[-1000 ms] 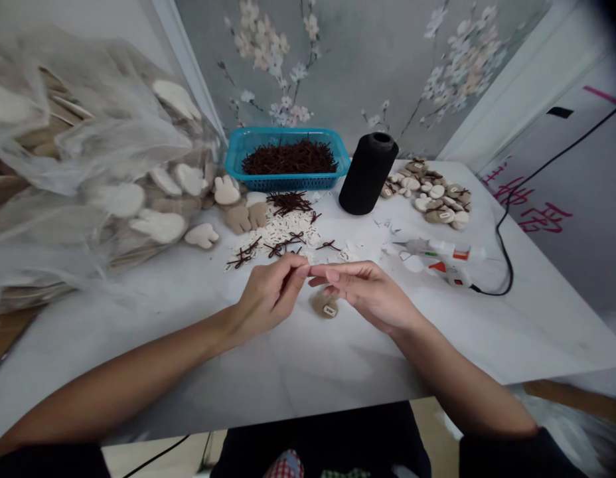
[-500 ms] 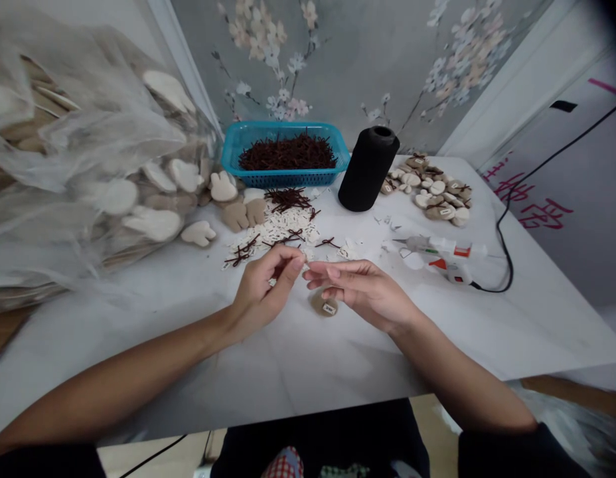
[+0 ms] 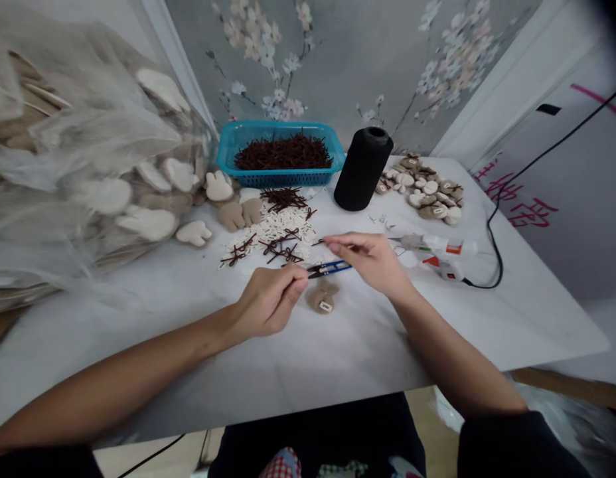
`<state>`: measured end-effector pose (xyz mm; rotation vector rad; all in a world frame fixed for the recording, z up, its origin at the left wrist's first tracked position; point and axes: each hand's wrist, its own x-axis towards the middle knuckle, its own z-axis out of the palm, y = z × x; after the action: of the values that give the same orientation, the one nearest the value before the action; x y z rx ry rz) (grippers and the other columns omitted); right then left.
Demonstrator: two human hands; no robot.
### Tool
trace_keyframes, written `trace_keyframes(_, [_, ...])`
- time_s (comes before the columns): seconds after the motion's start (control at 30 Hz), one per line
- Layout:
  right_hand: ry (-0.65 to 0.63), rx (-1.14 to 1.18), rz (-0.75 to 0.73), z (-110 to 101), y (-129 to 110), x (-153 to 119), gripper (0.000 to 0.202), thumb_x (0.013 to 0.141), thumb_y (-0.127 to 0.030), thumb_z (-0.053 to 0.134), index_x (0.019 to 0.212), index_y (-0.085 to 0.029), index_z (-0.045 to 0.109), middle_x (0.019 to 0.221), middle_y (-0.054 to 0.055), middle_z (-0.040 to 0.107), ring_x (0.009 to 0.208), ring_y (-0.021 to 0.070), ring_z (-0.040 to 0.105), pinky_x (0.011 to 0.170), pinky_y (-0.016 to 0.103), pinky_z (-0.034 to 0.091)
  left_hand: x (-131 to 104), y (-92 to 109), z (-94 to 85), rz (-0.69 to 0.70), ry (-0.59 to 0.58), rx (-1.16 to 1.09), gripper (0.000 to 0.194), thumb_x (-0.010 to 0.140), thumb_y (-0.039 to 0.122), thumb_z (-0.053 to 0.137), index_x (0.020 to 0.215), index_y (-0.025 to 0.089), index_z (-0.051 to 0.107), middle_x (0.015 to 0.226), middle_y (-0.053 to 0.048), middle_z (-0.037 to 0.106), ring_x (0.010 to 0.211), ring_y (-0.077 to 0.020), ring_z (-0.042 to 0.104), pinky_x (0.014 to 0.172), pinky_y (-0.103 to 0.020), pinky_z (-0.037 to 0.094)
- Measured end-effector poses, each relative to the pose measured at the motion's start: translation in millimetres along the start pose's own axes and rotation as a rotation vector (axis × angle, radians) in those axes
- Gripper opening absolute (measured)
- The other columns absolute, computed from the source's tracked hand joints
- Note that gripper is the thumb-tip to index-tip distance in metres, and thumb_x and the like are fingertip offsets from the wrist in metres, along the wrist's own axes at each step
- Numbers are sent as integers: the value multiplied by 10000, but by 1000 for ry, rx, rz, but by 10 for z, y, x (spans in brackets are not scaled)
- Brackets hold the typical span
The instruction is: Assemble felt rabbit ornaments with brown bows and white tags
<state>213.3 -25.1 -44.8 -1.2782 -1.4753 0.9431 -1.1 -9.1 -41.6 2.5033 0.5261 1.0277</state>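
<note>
My left hand [image 3: 275,297] is closed in a pinch, its thumb and forefinger pressed together; whatever is between them is hidden or too small to make out. Just right of those fingertips are thread snips [image 3: 330,268] with blue handles, partly behind my right hand. My right hand [image 3: 370,260] reaches over the snips, fingertips closed at the end of a small dark brown bow [image 3: 318,242]. Below both hands a beige bunny-shaped stuffed piece [image 3: 324,297] with a small white label lies on the table. More brown bows [image 3: 281,249] rest on a spread of white labels [image 3: 283,226].
Behind stand a blue basket [image 3: 281,178] of brown bows and a black thread cone [image 3: 362,169]. Finished-looking pieces [image 3: 432,189] are piled back right, near a glue gun [image 3: 442,267] with a cord. A plastic bag [image 3: 103,146] of stuffed pieces fills the left.
My right hand has moved away from the left, up to the brown bow. The snips and the bunny piece's ears now show. My left hand stays pinched, slightly lower.
</note>
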Motion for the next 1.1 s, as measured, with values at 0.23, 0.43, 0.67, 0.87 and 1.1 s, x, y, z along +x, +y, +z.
trace_keyframes(0.23, [-96,-570,-263,38,264,594,198,839,-202,617,1011,-169,709,977,79,702,782,184,627,751,324,484,-96,148,138,504,-238,285,268,919,241,435,660,188,479,523,35,535,456,-108,475,453,-259,342])
trace_keyframes(0.43, [-339,-803,-527,315,240,1021,143,861,-149,587,931,-166,710,1040,85,654,994,222,561,899,350,428,-117,85,158,675,-158,437,121,862,156,565,743,174,586,594,32,594,492,-90,492,419,-255,285])
trace_keyframes(0.67, [-480,-852,-592,417,277,1133,125,872,-138,565,876,-153,689,1004,87,634,968,207,540,890,322,418,-166,-38,201,457,-94,448,289,868,440,550,779,169,598,678,6,630,563,-113,553,453,-254,344])
trace_keyframes(0.87, [-389,-825,-516,393,396,1098,111,880,-163,554,887,-139,662,975,88,627,955,210,525,882,316,418,-185,-1,289,-54,-245,442,592,802,710,445,936,155,602,876,-53,668,724,-196,629,513,-273,414])
trace_keyframes(1.1, [-224,-647,-500,239,335,1058,116,898,-194,530,835,-159,621,985,78,620,964,211,521,910,351,396,-193,35,309,-115,-377,410,431,847,557,531,1014,167,606,990,-85,665,922,-231,602,576,-272,470])
